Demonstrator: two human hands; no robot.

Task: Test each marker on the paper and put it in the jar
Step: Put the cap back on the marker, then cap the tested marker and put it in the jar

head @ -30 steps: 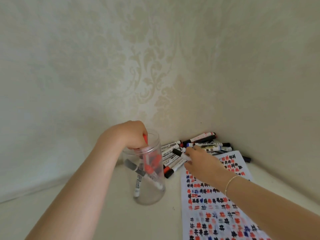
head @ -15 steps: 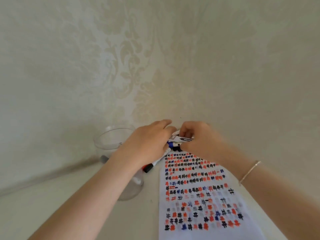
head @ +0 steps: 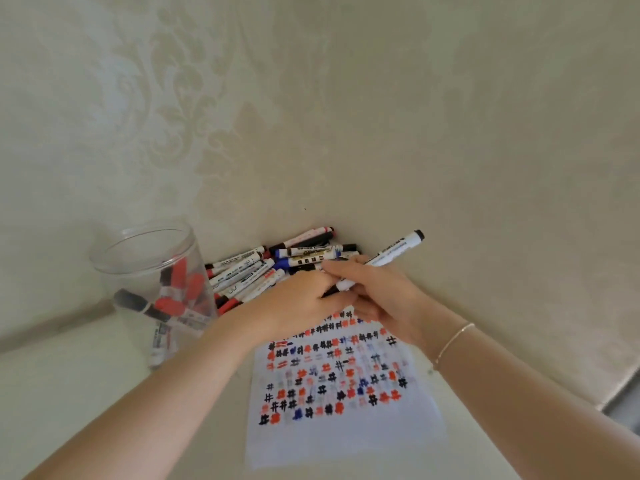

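Above the paper (head: pixel 346 427), right hand (head: pixel 384 299) pinches a marker (head: pixel 391 256); left hand (head: pixel 301 303) grips its cap end.

One jar (head: pixel 152 271); one paper (head: pixel 343 434) — two hands (head: pixel 304 299); markers uncountable.

The paper (head: pixel 341 403) lies flat on the table (head: pixel 69 410), and everything else sits around it. The jar (head: pixel 156 289) stands upright to the left of the paper, markers inside it. A pile of markers (head: pixel 273 268) lies behind the paper, in the corner where the walls (head: pixel 311 98) meet. Both hands meet over the paper's far edge: the left hand (head: pixel 298 303) on its left side, the right hand (head: pixel 377 299) on its right, holding a marker (head: pixel 391 254) that slants away toward the right-hand wall.
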